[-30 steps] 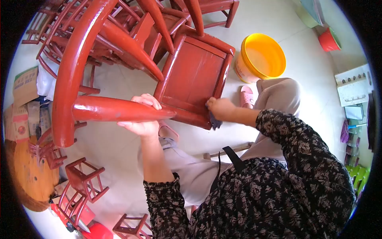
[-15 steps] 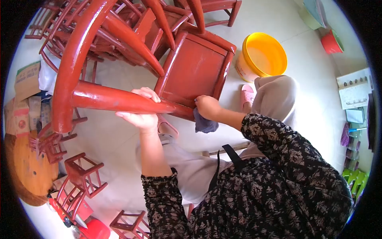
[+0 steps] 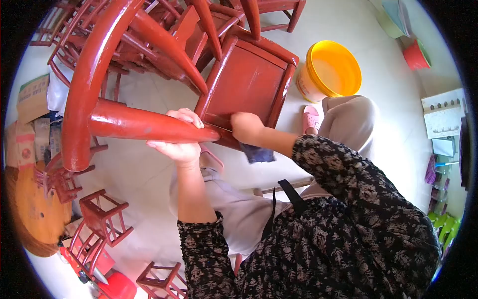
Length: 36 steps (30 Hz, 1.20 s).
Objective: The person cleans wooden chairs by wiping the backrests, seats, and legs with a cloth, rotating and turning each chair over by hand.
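A glossy red wooden chair (image 3: 247, 82) stands in front of me, its thick curved rail and posts rising toward the camera. My left hand (image 3: 181, 137) is wrapped round the chair's stout arm post, thumb below and fingers over the top. At the near edge of the seat, my right hand (image 3: 247, 130) is closed on a dark grey-blue cloth (image 3: 259, 154). Part of the cloth hangs below the hand; the rest is hidden under it. The right hand is slightly blurred.
A yellow bucket (image 3: 333, 69) stands on the floor beyond my knee. More red chairs (image 3: 149, 55) crowd the far left. Small red stools (image 3: 103, 217) stand at the lower left, near a round wooden tabletop (image 3: 42, 214) and cardboard boxes (image 3: 34, 99). Shelf items line the right wall.
My right hand has slid left along the seat's near edge with the cloth, toward my left hand. My left hand keeps its hold on the post.
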Tool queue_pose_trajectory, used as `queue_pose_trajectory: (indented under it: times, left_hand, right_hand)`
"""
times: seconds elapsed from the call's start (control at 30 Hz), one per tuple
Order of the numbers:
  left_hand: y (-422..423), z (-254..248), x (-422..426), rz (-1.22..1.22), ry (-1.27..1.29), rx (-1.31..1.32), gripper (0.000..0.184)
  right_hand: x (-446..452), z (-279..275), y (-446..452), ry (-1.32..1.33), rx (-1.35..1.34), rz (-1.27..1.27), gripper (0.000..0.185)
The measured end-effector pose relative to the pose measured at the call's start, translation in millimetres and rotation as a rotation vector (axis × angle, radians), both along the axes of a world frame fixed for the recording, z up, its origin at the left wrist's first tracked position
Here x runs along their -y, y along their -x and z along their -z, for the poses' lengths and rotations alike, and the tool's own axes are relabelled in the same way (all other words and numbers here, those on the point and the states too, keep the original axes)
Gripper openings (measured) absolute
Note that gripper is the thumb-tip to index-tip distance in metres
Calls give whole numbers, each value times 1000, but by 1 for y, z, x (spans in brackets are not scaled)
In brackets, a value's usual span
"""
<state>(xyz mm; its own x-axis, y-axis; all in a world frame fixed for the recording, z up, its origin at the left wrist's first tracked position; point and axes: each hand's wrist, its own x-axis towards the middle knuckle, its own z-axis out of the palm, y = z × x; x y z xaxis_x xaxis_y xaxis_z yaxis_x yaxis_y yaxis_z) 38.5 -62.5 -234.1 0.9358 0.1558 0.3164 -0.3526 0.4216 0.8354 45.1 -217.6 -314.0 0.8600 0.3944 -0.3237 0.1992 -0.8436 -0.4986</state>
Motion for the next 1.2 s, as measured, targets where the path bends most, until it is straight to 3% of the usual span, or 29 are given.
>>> queue_pose_trajectory:
  times: [0.13, 0.27, 0.57, 0.7, 0.8, 0.87, 0.97, 1.1, 1.2]
  left_hand:
    - [0, -3, 0, 24, -15, 26, 86]
    - [1, -6, 3, 26, 13, -6, 87]
    - [1, -3, -1, 54, -33, 29, 87]
    - [1, -4, -1, 65, 0, 10, 88]
    - [1, -5, 0, 76, 21, 13, 88]
    - [0, -5, -2, 88, 17, 25, 88]
    - [3, -4, -1, 76, 10, 10, 88]
    - [0, -4, -2, 71, -1, 18, 88]
    - [-1, -6, -3, 88, 1, 29, 88]
  right_hand:
    - [-35, 7, -27, -170, 181, 8, 17]
    - [-8, 29, -12, -421, 401, -56, 21]
    - [32, 22, 37, -116, 125, 28, 19]
    - [-3, 23, 3, -166, 208, -32, 15]
    - [-15, 7, -14, -185, 217, -108, 22]
    - [-14, 2, -13, -496, 244, -69, 28]
    - [-12, 11, 10, -512, 342, -132, 32]
    - [15, 6, 28, -259, 127, -98, 33]
    - [53, 29, 46, -313, 134, -78, 29]
